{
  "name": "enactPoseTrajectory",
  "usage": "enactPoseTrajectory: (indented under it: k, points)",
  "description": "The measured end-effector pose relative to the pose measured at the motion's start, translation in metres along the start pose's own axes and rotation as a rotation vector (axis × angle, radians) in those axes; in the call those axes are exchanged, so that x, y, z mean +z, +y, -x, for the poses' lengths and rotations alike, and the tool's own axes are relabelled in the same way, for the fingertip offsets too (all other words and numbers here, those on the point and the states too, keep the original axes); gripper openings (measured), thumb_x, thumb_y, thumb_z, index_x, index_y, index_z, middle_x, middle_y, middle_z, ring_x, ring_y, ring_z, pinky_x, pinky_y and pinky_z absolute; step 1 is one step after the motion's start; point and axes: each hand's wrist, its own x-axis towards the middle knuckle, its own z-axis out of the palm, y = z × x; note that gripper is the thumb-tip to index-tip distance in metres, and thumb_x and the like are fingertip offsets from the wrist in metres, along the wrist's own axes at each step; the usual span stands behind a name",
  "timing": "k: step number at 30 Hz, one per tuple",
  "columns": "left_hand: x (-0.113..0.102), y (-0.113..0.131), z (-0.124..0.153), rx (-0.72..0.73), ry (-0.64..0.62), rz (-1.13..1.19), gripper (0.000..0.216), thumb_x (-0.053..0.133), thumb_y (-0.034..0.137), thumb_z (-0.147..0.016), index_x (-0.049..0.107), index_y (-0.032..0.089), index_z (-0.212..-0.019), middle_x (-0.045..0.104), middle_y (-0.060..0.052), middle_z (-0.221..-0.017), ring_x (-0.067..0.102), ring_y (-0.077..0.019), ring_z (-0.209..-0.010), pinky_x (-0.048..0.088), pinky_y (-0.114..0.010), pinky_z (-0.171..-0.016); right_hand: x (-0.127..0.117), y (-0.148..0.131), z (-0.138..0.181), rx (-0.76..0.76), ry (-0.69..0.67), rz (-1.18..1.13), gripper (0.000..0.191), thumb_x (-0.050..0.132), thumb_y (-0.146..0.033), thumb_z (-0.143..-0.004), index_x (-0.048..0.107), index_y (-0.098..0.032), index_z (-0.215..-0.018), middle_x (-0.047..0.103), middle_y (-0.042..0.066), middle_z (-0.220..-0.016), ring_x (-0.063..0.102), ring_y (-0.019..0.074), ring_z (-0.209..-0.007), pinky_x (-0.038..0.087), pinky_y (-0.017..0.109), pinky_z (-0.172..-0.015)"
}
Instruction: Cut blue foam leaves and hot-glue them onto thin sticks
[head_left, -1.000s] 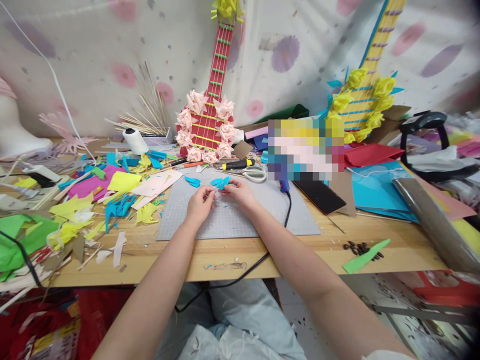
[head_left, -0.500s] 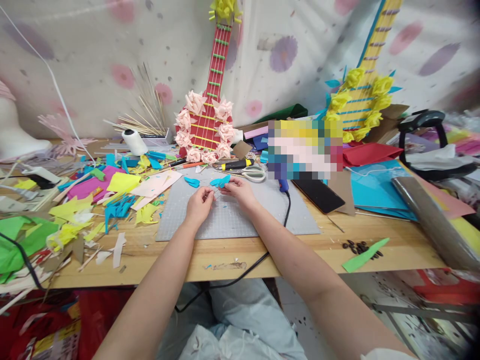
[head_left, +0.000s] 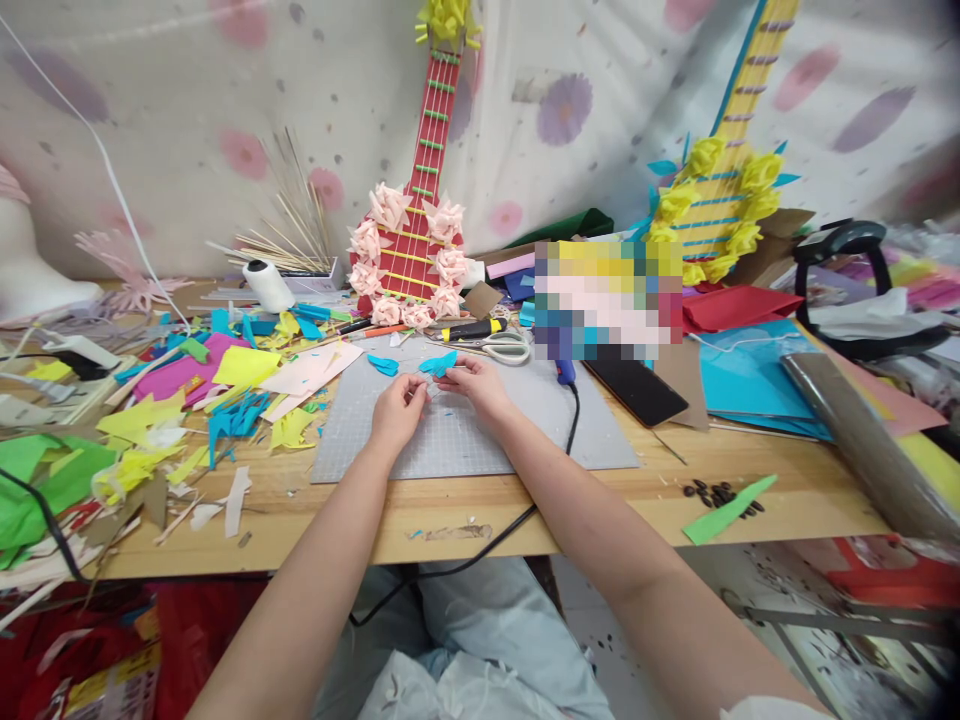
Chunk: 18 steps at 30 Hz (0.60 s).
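Observation:
Over the grey cutting mat [head_left: 480, 445], my right hand [head_left: 480, 388] pinches a small blue leaf-shaped paper piece [head_left: 437, 365] between thumb and fingers. Close beside it, my left hand [head_left: 400, 408] is closed, with thumb and index finger pressed together. What lies between those left fingertips is too small to make out. Another blue paper piece [head_left: 383, 366] rests on the mat just beyond my left hand. Scissors with pale handles [head_left: 506, 347] and a yellow-and-black utility knife [head_left: 472, 329] lie behind my hands. A blue glue gun [head_left: 564, 368] with a black cord is to the right.
A red paper guitar with pink flowers [head_left: 409, 260] and a yellow one [head_left: 716, 215] stand against the back curtain. Paper scraps [head_left: 247, 365] cover the table's left side. A phone [head_left: 636, 385], blue sheets [head_left: 757, 380] and dark beads [head_left: 720, 495] lie at right.
Almost nothing differs. The whole view has shifted very slightly, while both hands keep the same pose and the blue piece stays in my right fingers.

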Motion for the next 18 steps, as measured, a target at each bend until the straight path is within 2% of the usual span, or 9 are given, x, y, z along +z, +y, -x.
enactPoseTrajectory:
  k: [8,18]
  points:
    - [0.0008,-0.0028,-0.0005,0.004,0.001,0.01,0.015,0.047,0.034,-0.077,0.053,0.02,-0.076,0.06,0.002,-0.064,0.048,-0.0088,-0.043,0.038,-0.023,-0.049,0.0003,-0.0005,-0.0002,-0.005,0.0,0.012,0.011,0.061,-0.015,-0.063,0.056,-0.016,-0.073,0.065,-0.001,-0.068,0.063,0.0098,-0.067,0.051,0.025,-0.071]
    - [0.0012,-0.0042,-0.0007,0.012,0.014,-0.015,0.014,0.048,0.034,-0.077,0.053,0.02,-0.077,0.061,0.002,-0.065,0.048,-0.0087,-0.043,0.037,-0.023,-0.049,0.0009,-0.0019,0.0007,-0.005,0.04,0.001,0.009,0.055,-0.01,-0.066,0.055,-0.016,-0.074,0.065,0.0,-0.066,0.063,0.0094,-0.065,0.05,0.024,-0.069]
